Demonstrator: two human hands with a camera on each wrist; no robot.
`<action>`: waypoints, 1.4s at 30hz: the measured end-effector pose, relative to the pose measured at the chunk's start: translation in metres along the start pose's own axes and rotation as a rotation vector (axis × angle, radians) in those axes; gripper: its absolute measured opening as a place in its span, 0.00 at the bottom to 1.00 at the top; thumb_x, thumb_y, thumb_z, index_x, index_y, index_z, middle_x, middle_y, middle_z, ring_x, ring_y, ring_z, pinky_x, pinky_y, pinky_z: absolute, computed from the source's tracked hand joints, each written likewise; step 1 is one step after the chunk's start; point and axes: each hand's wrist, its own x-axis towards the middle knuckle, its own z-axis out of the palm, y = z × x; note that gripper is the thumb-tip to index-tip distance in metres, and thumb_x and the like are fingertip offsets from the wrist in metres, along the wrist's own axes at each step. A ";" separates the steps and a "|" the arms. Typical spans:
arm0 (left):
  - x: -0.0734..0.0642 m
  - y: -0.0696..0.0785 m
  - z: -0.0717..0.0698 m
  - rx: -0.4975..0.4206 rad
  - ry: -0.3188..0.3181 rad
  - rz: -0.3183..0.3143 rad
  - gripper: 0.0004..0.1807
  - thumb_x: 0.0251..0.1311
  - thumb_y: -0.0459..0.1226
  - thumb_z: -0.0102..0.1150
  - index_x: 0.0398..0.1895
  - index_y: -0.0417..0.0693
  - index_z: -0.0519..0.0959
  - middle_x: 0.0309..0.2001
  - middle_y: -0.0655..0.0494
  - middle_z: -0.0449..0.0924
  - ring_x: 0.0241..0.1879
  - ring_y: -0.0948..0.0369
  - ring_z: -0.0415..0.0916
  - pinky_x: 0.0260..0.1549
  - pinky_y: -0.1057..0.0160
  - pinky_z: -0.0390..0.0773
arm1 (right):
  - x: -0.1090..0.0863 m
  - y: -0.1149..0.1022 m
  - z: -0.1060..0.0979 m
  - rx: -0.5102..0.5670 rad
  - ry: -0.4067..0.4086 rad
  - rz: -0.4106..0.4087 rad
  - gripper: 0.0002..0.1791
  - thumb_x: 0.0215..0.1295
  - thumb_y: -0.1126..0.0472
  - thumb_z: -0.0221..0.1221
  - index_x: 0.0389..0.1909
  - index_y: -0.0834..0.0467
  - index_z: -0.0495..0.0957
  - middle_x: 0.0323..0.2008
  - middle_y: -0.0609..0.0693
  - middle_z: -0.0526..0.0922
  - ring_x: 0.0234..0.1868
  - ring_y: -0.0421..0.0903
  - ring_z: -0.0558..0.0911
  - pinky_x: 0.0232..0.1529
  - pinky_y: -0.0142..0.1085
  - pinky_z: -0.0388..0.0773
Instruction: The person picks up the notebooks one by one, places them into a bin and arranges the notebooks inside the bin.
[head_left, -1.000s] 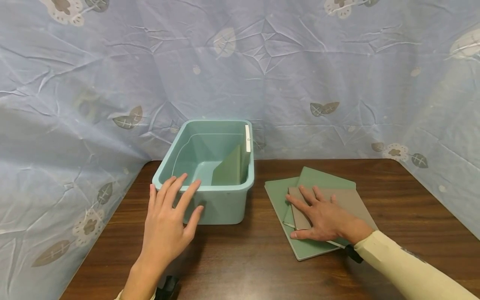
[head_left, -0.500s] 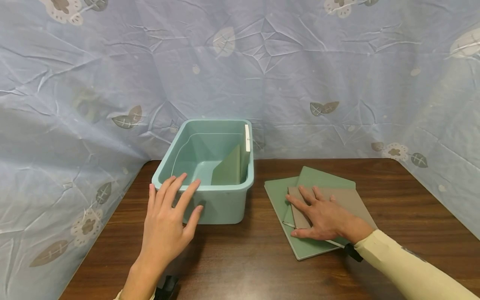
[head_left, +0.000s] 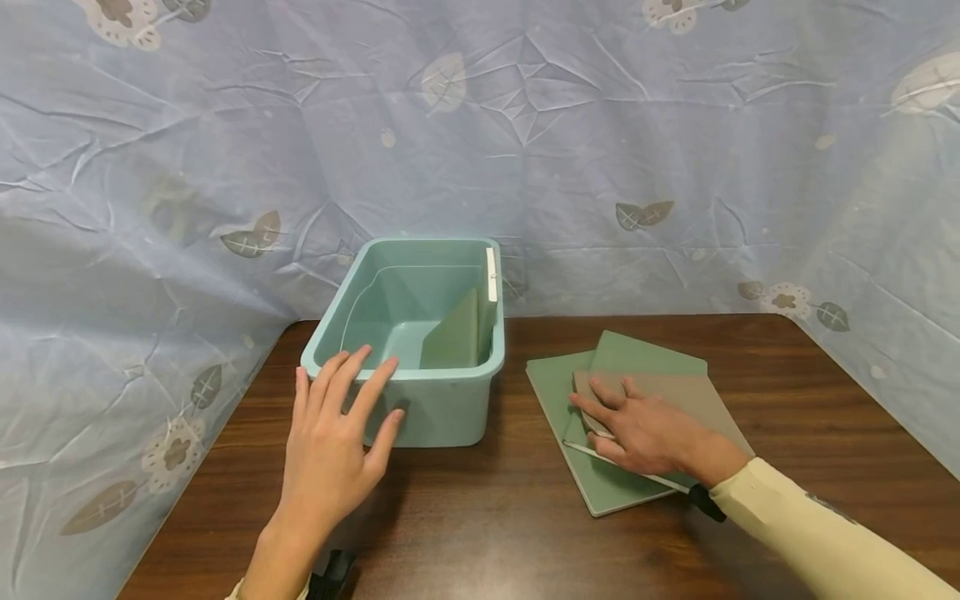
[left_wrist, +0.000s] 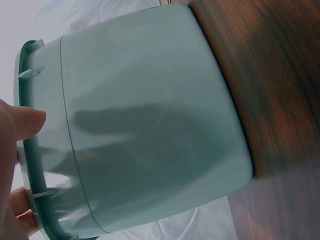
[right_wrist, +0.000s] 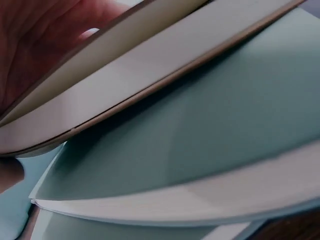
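Brown notebook (head_left: 686, 392) lies topmost on a loose stack to the person's right, its near left corner raised and tilted off the cover beneath. The right hand (head_left: 641, 429) pinches that corner, fingers on top and thumb (right_wrist: 9, 175) underneath. In the right wrist view the upper cover seems to part from the page block, so a grip that catches the cover more than the pages could let the notebook fall open or bend its corner.

Just below lies the upper green notebook (head_left: 652, 352), turned askew on the lower green notebook (head_left: 546, 387). Because the covers overlap so closely, friction or a thumb set too low could drag the upper green one along or skew the pile on the table (head_left: 480, 533).

Further left, well apart from the stack, stands the bin (head_left: 442, 417). The left hand (head_left: 330, 446) is spread loosely at its near rim, clamped on nothing; whether the fingertips press the rim I cannot tell. With so light a hold, a knock might slide the bin. Inside, the leaning green book (head_left: 459, 337) by the right wall could slip flat if jolted.
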 end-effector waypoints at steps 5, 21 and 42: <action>0.000 0.000 0.000 0.003 0.000 0.001 0.32 0.60 0.45 0.61 0.70 0.58 0.71 0.70 0.47 0.68 0.69 0.44 0.63 0.67 0.27 0.49 | 0.002 -0.001 -0.005 0.021 -0.046 -0.001 0.33 0.75 0.48 0.45 0.78 0.51 0.54 0.75 0.62 0.59 0.65 0.80 0.65 0.51 0.66 0.75; 0.002 0.000 0.000 0.009 -0.023 -0.003 0.32 0.61 0.45 0.61 0.71 0.58 0.70 0.71 0.47 0.65 0.70 0.43 0.61 0.69 0.28 0.46 | 0.007 0.002 -0.022 0.154 -0.099 0.008 0.31 0.75 0.56 0.50 0.76 0.53 0.57 0.66 0.63 0.74 0.54 0.63 0.82 0.54 0.55 0.78; 0.000 0.001 -0.001 0.005 -0.031 -0.009 0.32 0.61 0.46 0.61 0.70 0.58 0.70 0.71 0.47 0.66 0.70 0.43 0.61 0.70 0.29 0.46 | 0.007 0.008 -0.070 0.212 0.017 0.065 0.23 0.74 0.60 0.52 0.68 0.55 0.70 0.30 0.49 0.84 0.22 0.35 0.73 0.30 0.32 0.72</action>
